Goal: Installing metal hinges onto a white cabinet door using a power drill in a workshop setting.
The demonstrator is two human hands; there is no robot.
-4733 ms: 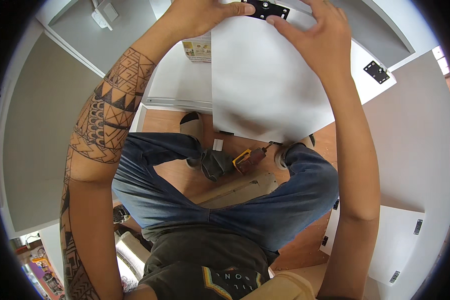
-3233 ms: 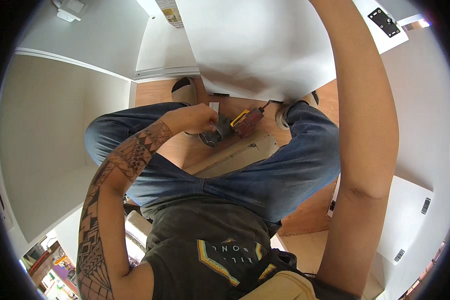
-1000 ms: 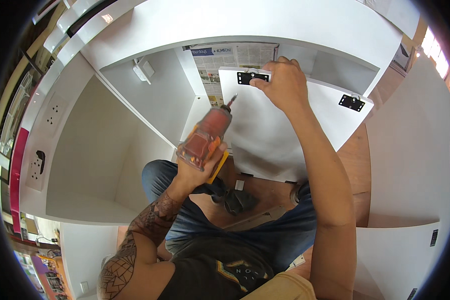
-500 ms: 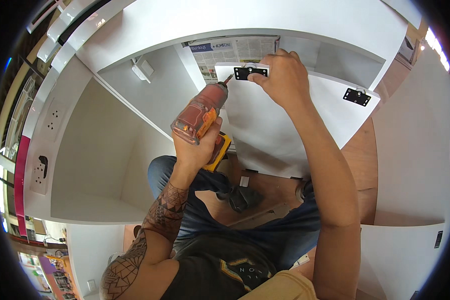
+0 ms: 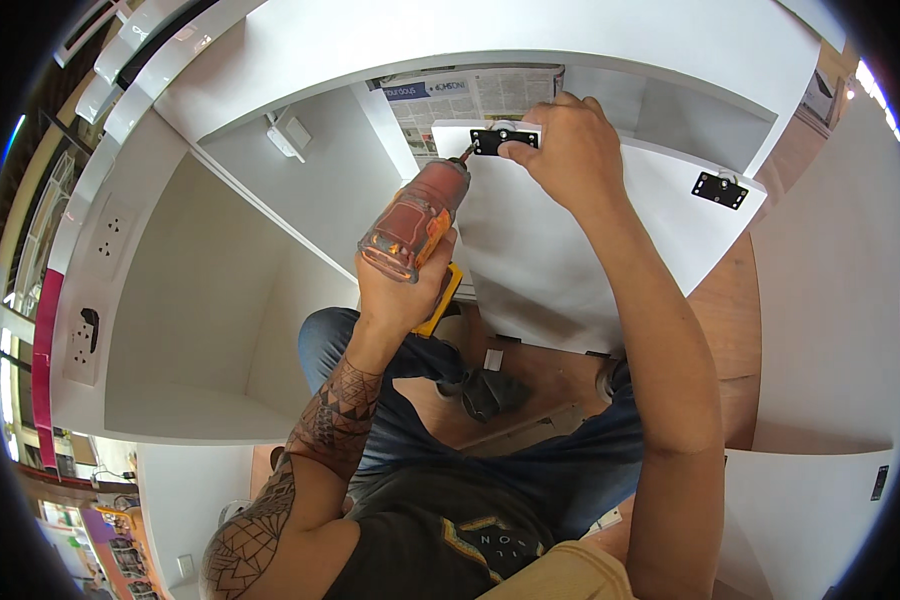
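Note:
My left hand point(image 5: 402, 295) is closed round the handle of a red cordless power driver point(image 5: 413, 215) with a yellow battery base. Its bit points up and right, the tip at the left end of a black roller bracket point(image 5: 505, 143); whether it sits in a screw is too small to tell. That bracket lies against the top edge of an upright white panel point(image 5: 540, 240). My right hand point(image 5: 577, 150) grips the panel's top edge, fingers behind it and thumb pressed on the bracket. A second black roller bracket point(image 5: 720, 190) is on the panel's top right corner.
A white cabinet point(image 5: 530, 25) surrounds the work, with newspaper point(image 5: 480, 100) inside behind the panel. Open shelf space point(image 5: 200, 300) and wall sockets point(image 5: 110, 235) are at left. My bent knees point(image 5: 330, 345) are below. Another white panel point(image 5: 810, 500) lies at lower right.
The driver has moved slightly right and up, its bit now at the bracket's left end instead of just short of it. My right hand keeps its grip on the panel.

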